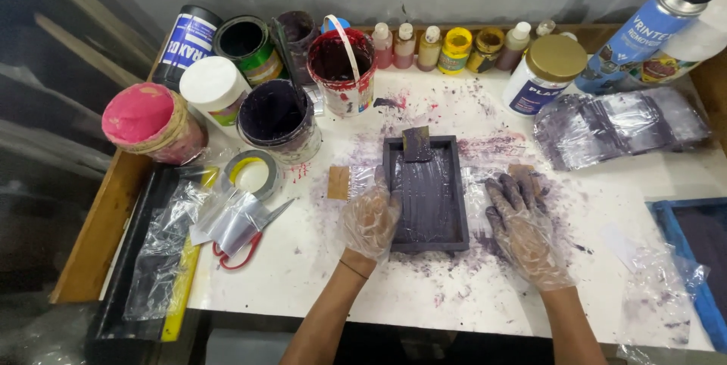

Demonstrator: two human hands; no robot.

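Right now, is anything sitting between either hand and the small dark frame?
Nothing visible. The left hand already rests on the dark frame at its left edge; the right hand lies flat on the table just beside its right edge.

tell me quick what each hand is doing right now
Left hand: open, gloved, resting on the left edge of the dark frame.
Right hand: open, gloved, flat on the table, holding nothing.
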